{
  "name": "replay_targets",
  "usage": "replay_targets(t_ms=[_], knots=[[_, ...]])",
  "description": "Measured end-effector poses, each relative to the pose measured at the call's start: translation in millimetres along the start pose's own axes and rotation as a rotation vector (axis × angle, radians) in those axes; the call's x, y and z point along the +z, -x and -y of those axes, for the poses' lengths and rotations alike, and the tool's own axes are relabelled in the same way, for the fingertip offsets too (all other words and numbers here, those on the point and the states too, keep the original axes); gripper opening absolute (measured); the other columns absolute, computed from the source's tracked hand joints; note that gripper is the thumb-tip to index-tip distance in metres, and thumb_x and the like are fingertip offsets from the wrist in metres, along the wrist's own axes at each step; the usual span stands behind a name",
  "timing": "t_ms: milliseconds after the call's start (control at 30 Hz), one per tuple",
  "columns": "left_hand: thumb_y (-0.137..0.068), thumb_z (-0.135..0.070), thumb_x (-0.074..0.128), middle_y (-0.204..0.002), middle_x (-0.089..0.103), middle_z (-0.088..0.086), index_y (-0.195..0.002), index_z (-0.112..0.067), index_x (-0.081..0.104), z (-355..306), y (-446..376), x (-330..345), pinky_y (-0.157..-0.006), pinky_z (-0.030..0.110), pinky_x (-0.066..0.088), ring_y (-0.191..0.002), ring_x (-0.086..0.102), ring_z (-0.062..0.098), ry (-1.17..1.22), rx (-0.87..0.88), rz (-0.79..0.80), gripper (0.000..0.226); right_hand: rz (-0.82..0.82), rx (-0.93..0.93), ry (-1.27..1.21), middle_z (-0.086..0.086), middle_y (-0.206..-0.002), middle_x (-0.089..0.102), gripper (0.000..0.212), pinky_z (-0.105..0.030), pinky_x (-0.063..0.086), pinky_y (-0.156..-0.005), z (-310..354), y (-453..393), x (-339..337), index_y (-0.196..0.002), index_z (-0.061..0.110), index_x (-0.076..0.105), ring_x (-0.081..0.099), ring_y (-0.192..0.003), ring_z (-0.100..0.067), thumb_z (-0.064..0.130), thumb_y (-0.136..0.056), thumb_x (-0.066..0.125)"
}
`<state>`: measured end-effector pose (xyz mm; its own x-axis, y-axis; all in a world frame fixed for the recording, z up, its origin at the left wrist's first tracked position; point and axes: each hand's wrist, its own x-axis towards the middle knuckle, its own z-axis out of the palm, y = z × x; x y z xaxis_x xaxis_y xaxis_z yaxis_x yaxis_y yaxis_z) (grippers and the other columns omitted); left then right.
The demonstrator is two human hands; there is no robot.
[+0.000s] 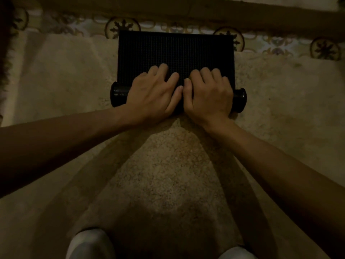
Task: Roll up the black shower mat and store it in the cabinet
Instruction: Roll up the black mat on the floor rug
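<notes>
The black shower mat (175, 51) lies on the floor ahead of me, partly rolled. Its near part forms a thick roll whose ends stick out at the left (119, 96) and right (239, 100). The far part still lies flat, with a fine grid texture. My left hand (151, 96) presses palm-down on the left half of the roll, fingers curled over its top. My right hand (207, 94) does the same on the right half. The two hands touch at the thumbs in the middle.
A speckled beige stone floor (168, 165) stretches around the mat in dim light. A band of patterned tiles (123, 27) runs along the far side, under a dark wooden edge (205, 12). My knees in light trousers (89, 243) show at the bottom.
</notes>
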<state>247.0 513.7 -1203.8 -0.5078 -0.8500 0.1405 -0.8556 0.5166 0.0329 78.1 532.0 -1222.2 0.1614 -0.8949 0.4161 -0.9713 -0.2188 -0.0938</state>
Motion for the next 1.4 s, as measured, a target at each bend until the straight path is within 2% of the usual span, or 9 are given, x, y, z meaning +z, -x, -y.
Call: replay_targets(t_ms=[167, 367, 533, 700, 833, 933, 1100, 1267, 1400], knots=[[-0.099, -0.047, 0.031, -0.108, 0.049, 0.019, -0.107, -0.008, 0.048, -12.3, 15.4, -3.3, -0.078, 0.045, 0.035, -0.095, 0.044, 0.034, -0.027, -0.121, -0.006, 0.043, 0.048, 0.041, -0.046, -0.007, -0.074, 0.061, 0.04, -0.035, 0.031, -0.06, -2.4, -13.4, 2.0, -0.081, 0.013, 0.06, 0.054, -0.068, -0.027, 0.037, -0.105, 0.037], [-0.1, -0.048, 0.031, -0.095, 0.054, 0.013, -0.1, -0.01, 0.05, 5.0, -8.9, -2.0, -0.063, 0.036, 0.031, -0.083, 0.049, 0.029, -0.002, -0.032, -0.046, 0.043, 0.127, 0.123, -0.076, -0.001, -0.069, 0.048, 0.055, -0.035, 0.034, -0.055, -3.0, -35.7, -1.7, -0.07, 0.019, 0.054, 0.054, -0.07, -0.026, 0.045, -0.108, 0.025], [-0.102, -0.044, 0.027, -0.089, 0.058, 0.009, -0.096, -0.014, 0.053, 9.2, -23.2, 0.9, -0.053, 0.032, 0.028, -0.075, 0.053, 0.022, 0.033, -0.075, -0.08, 0.04, -0.003, 0.113, 0.039, -0.014, -0.09, 0.06, 0.045, -0.04, 0.032, -0.064, -3.1, -22.0, 4.1, -0.09, 0.009, 0.062, 0.052, -0.084, -0.033, 0.04, -0.107, 0.034], [-0.103, -0.039, 0.031, -0.094, 0.055, 0.012, -0.092, -0.014, 0.056, 2.3, -24.2, 1.6, -0.059, 0.036, 0.033, -0.085, 0.051, 0.028, 0.024, -0.152, -0.123, 0.038, 0.056, 0.067, 0.028, -0.009, -0.08, 0.062, 0.042, -0.036, 0.035, -0.057, -9.0, -40.4, 4.9, -0.081, 0.012, 0.064, 0.055, -0.077, -0.029, 0.037, -0.103, 0.038], [-0.104, -0.04, 0.028, -0.099, 0.055, 0.013, -0.094, -0.013, 0.055, 0.4, -26.2, 5.5, -0.062, 0.037, 0.031, -0.089, 0.048, 0.029, -0.003, -0.178, -0.146, 0.039, 0.163, 0.079, 0.011, -0.001, -0.072, 0.049, 0.049, -0.034, 0.03, -0.058, -11.3, -58.1, 6.6, -0.079, 0.013, 0.065, 0.046, -0.071, -0.021, 0.041, -0.104, 0.033], [-0.102, -0.04, 0.029, -0.091, 0.057, 0.009, -0.096, -0.012, 0.053, 8.7, -36.5, 6.6, -0.057, 0.033, 0.029, -0.081, 0.049, 0.024, 0.004, -0.13, -0.152, 0.037, 0.097, 0.079, 0.024, -0.007, -0.077, 0.056, 0.046, -0.035, 0.03, -0.058, -12.8, -58.3, 8.6, -0.083, 0.011, 0.064, 0.052, -0.075, -0.026, 0.04, -0.104, 0.035], [-0.102, -0.039, 0.028, -0.083, 0.058, 0.006, -0.095, -0.016, 0.054, 14.9, -53.0, 7.5, -0.052, 0.032, 0.026, -0.069, 0.041, 0.016, 0.043, -0.135, -0.154, 0.035, -0.017, 0.117, 0.159, -0.016, -0.094, 0.06, 0.037, -0.044, 0.037, -0.073, -9.4, -36.4, 16.9, -0.093, 0.01, 0.06, 0.054, -0.088, -0.036, 0.036, -0.104, 0.037], [-0.102, -0.038, 0.03, -0.104, 0.056, 0.014, -0.098, -0.012, 0.055, 8.4, -50.8, 10.8, -0.066, 0.039, 0.037, -0.096, 0.05, 0.03, 0.011, -0.215, -0.164, 0.036, 0.072, 0.088, 0.102, -0.014, -0.088, 0.062, 0.042, -0.042, 0.036, -0.071, -18.1, -63.7, 17.4, -0.087, 0.01, 0.065, 0.055, -0.087, -0.034, 0.039, -0.099, 0.037], [-0.103, -0.04, 0.031, -0.11, 0.054, 0.018, -0.099, -0.009, 0.054, 11.1, -45.3, 13.9, -0.072, 0.042, 0.037, -0.097, 0.048, 0.033, -0.006, -0.179, -0.193, 0.039, 0.14, 0.073, 0.086, -0.013, -0.087, 0.064, 0.048, -0.041, 0.034, -0.071, -19.7, -80.7, 18.0, -0.085, 0.008, 0.067, 0.056, -0.088, -0.032, 0.04, -0.099, 0.033]])
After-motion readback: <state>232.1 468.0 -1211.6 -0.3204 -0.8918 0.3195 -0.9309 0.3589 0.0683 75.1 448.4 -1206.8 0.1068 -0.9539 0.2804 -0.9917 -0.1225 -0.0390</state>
